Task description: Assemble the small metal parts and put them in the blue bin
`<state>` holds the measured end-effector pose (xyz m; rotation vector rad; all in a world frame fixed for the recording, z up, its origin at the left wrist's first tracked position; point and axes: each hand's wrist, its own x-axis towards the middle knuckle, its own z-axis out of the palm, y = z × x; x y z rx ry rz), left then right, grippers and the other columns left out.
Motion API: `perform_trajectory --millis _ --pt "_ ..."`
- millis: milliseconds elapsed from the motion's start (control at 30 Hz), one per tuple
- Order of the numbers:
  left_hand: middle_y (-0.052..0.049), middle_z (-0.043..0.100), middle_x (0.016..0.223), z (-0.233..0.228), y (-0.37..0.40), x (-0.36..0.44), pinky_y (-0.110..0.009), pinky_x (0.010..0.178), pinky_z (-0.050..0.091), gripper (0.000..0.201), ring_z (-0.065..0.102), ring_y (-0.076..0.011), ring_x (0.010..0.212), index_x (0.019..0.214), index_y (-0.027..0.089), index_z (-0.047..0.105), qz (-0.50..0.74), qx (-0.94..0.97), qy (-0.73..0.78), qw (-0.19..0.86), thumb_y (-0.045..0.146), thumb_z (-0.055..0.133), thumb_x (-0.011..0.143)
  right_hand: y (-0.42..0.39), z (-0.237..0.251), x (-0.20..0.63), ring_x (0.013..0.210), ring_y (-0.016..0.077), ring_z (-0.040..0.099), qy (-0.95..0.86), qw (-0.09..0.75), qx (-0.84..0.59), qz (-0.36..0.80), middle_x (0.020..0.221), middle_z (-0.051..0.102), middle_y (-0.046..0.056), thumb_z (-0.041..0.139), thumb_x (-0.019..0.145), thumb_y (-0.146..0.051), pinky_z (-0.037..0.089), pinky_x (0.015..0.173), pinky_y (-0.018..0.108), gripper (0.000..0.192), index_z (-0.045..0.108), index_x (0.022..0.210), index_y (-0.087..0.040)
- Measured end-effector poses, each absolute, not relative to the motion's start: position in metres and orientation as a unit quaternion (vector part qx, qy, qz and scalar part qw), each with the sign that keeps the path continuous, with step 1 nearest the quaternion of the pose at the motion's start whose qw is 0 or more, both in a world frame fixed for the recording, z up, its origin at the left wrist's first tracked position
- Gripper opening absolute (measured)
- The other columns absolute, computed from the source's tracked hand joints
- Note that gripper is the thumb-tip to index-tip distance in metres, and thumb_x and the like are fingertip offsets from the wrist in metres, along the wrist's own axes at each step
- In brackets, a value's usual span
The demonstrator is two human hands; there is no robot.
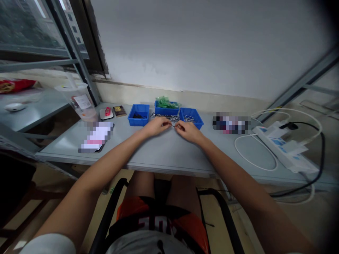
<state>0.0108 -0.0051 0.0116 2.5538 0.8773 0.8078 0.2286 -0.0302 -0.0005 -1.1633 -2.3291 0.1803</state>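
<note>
A plain white wall is filling the upper half of the head view, with a dark-framed window sitting at the upper left and a grey metal workbench stretching across the middle of the frame. The person is sitting at it, knees and an orange-and-black garment showing at the bottom centre.

Both bare arms are reaching forward to the centre of the frame. The left hand is curling narrow, thumb and fingertips pinched together on one end of a thin dark metal pin. The right hand is pinching the other end in the same tight way, so the pin is spanning the small gap between the two hands, just above the bench surface. Whether it is one piece or two joined is too small to tell.

Just behind the hands, three small blue plastic bins are standing in a row: the left blue bin is holding dark small parts, the middle blue bin is holding green plastic pieces, and the right blue bin is holding silvery metal parts. A loose heap of silvery pins is lying between them, touching the fingertips' far side.

At centre left a clear plastic cup is standing. At the right edge a white power strip is lying with white and black cables looping around it.
</note>
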Motion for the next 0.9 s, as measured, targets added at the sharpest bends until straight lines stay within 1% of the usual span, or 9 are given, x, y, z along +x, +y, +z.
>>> perform_trajectory --millis 100,233,300,467,567,633,700,800,900 --pt "-0.007 0.071 0.089 0.009 -0.004 0.011 -0.029 0.074 0.043 0.021 0.060 -0.0173 0.078 0.094 0.015 0.072 0.261 0.899 0.311 0.165 0.021 0.055 0.086 -0.033 0.001 0.227 0.064 0.0154 0.057 -0.857 0.276 -0.429 0.068 0.072 0.065 0.002 0.049 0.089 -0.027 0.038 0.062 0.026 0.014 0.060 0.095 -0.020" --pt "-0.005 0.070 0.080 0.006 -0.005 0.013 -0.026 0.069 0.042 0.019 0.059 -0.0156 0.071 0.088 0.013 0.072 0.232 0.900 0.307 0.204 0.020 0.056 0.082 -0.036 0.000 0.224 0.065 0.0152 0.058 -0.866 0.279 -0.410 0.069 0.073 0.065 0.001 0.049 0.090 -0.028 0.039 0.064 0.026 0.016 0.061 0.097 -0.020" --pt "-0.004 0.070 0.079 0.005 -0.006 0.014 -0.025 0.068 0.042 0.018 0.059 -0.0149 0.071 0.088 0.013 0.071 0.227 0.898 0.306 0.221 0.020 0.057 0.080 -0.037 -0.001 0.224 0.065 0.0151 0.058 -0.866 0.279 -0.408 0.070 0.073 0.065 0.001 0.049 0.090 -0.028 0.039 0.063 0.026 0.016 0.060 0.097 -0.020" --pt "-0.005 0.071 0.082 0.007 -0.007 0.013 -0.027 0.072 0.043 0.019 0.060 -0.0155 0.074 0.088 0.013 0.070 0.265 0.881 0.316 0.233 0.024 0.055 0.083 -0.036 0.004 0.227 0.063 0.0150 0.056 -0.855 0.289 -0.423 0.077 0.071 0.064 0.001 0.049 0.090 -0.029 0.037 0.062 0.026 0.016 0.061 0.096 -0.020" --pt "-0.006 0.070 0.085 0.012 -0.006 0.013 -0.028 0.073 0.045 0.019 0.060 -0.0162 0.077 0.090 0.014 0.070 0.294 0.869 0.331 0.222 0.025 0.055 0.084 -0.034 0.005 0.229 0.063 0.0154 0.056 -0.856 0.275 -0.431 0.083 0.070 0.064 0.001 0.049 0.090 -0.029 0.037 0.061 0.026 0.016 0.061 0.096 -0.020" --pt "-0.007 0.070 0.089 0.019 -0.004 0.007 -0.029 0.076 0.045 0.020 0.061 -0.0177 0.082 0.094 0.015 0.070 0.297 0.873 0.341 0.182 0.026 0.055 0.085 -0.033 0.004 0.229 0.063 0.0157 0.056 -0.862 0.259 -0.428 0.084 0.070 0.064 0.001 0.048 0.090 -0.029 0.037 0.062 0.027 0.017 0.061 0.098 -0.020" --pt "-0.010 0.069 0.096 0.028 0.000 -0.007 -0.031 0.081 0.045 0.022 0.060 -0.0202 0.089 0.098 0.015 0.069 0.287 0.881 0.361 0.103 0.025 0.053 0.087 -0.033 0.004 0.230 0.064 0.0161 0.056 -0.866 0.251 -0.424 0.081 0.071 0.064 0.001 0.048 0.091 -0.029 0.037 0.063 0.027 0.019 0.061 0.101 -0.020" --pt "-0.013 0.067 0.103 0.039 0.010 -0.039 -0.036 0.087 0.044 0.026 0.058 -0.0256 0.100 0.103 0.015 0.069 0.255 0.836 0.484 -0.029 0.024 0.049 0.088 -0.032 0.006 0.232 0.066 0.0170 0.057 -0.859 0.258 -0.437 0.070 0.071 0.064 0.002 0.047 0.092 -0.030 0.039 0.065 0.028 0.021 0.063 0.103 -0.021" --pt "-0.017 0.065 0.105 0.043 0.018 -0.066 -0.039 0.089 0.043 0.031 0.056 -0.0297 0.105 0.108 0.012 0.068 0.196 0.781 0.585 -0.094 0.024 0.048 0.088 -0.030 0.008 0.236 0.065 0.0172 0.057 -0.845 0.261 -0.462 0.069 0.070 0.063 0.003 0.048 0.091 -0.029 0.039 0.065 0.029 0.021 0.064 0.102 -0.020"
